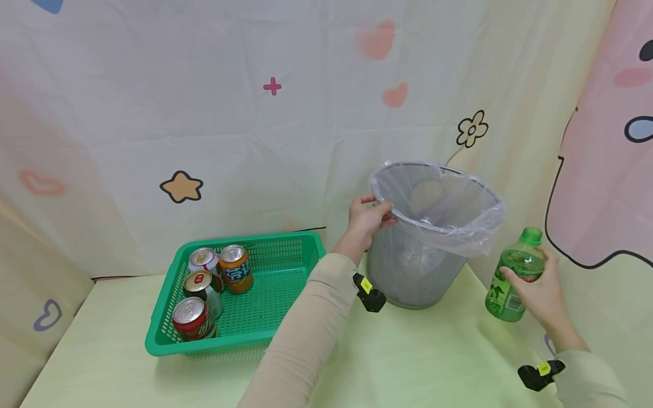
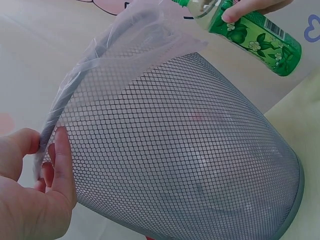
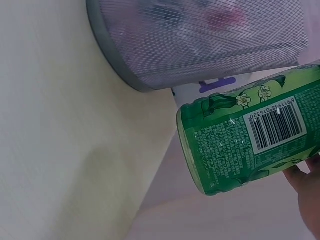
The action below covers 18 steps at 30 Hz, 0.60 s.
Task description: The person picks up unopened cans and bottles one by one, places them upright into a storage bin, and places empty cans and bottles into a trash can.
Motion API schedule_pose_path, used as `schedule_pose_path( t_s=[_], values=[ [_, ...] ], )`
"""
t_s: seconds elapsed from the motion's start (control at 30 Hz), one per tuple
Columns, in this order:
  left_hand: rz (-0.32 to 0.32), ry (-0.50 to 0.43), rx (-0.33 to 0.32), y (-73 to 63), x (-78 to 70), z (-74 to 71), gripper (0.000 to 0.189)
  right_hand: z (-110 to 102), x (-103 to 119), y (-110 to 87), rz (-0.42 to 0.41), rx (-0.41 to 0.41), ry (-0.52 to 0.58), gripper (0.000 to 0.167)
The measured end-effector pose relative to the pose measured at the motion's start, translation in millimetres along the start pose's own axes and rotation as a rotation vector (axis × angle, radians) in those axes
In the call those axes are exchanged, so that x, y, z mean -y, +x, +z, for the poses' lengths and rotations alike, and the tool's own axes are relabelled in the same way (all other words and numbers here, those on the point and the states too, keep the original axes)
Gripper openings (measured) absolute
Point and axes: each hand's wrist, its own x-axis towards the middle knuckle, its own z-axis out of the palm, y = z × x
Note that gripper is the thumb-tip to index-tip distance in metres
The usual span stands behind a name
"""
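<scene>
A grey wire-mesh wastebasket (image 1: 408, 266) lined with a thin clear bag (image 1: 479, 226) stands at the right of the table in the head view. My left hand (image 1: 368, 220) grips its rim on the near left, thumb over the top and fingers against the mesh (image 2: 150, 135). In my right hand (image 1: 543, 292) is a green plastic bottle (image 1: 510, 292) with a green cap, held round its label just right of the wastebasket. The bottle (image 3: 250, 135) hangs above the tabletop, slightly tilted. Blurred things show through the mesh in the right wrist view.
On the left stands a green plastic basket (image 1: 316, 249) with several drink cans at its left end, among them an orange can (image 1: 237, 272) and a red can (image 1: 193, 320). A patterned cloth (image 1: 285, 170) hangs behind the pale green tabletop (image 1: 408, 362).
</scene>
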Motion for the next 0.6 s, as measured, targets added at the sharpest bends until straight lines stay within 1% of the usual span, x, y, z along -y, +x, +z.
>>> schedule_pose_path(
  t_s=[0.27,0.6],
  values=[
    [0.002,0.003,-0.007,0.2,0.4,0.9,0.040,-13,10,11.9,-0.047,-0.022,-0.025,0.082],
    [0.002,0.010,-0.005,-0.8,-0.7,0.6,0.040,-22,29,28.1,-0.105,-0.009,-0.082,0.083]
  ],
)
